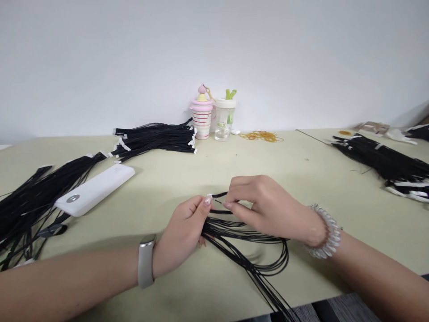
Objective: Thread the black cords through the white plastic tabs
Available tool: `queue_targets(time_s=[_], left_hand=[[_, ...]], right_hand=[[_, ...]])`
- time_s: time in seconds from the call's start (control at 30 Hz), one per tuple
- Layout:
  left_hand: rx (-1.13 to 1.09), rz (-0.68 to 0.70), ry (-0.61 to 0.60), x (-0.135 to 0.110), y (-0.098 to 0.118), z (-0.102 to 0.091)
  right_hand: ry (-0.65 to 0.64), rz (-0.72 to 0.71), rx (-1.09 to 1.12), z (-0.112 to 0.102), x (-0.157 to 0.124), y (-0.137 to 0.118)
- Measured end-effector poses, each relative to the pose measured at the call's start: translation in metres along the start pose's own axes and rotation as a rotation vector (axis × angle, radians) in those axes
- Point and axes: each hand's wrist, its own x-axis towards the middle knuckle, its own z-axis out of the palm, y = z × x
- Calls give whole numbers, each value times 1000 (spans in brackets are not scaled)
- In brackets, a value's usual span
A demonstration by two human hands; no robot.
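Observation:
A bunch of thin black cables runs from my left hand, loops to the right and hangs over the table's front edge. My left hand is closed round one end of the bunch, with its thumb on top beside a small white connector. Close by on the right, my right hand has its thumb and index finger pinched at a thin black cable end. The pinched fingertips partly hide that end. Its other fingers curl above the cables.
A white power bank lies at left against a pile of black cables. Another cable bundle lies behind. A pink-lidded cup, a clear cup and rubber bands are by the wall. More cables lie at right.

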Motion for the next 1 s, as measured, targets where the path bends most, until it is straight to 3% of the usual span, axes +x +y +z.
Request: queue_targets(time_s=[0.43, 0.7, 0.83, 1.0], left_hand=[[67, 70, -17, 0, -6, -1], [2, 14, -48, 1, -5, -1], [-127, -36, -37, 3, -9, -2], [-300, -100, -157, 5, -15, -1]], right_hand=[[59, -11, -38, 16, 1, 4], [25, -23, -147, 16, 3, 8], [45, 17, -361, 9, 0, 34], [86, 37, -577, 13, -2, 78]])
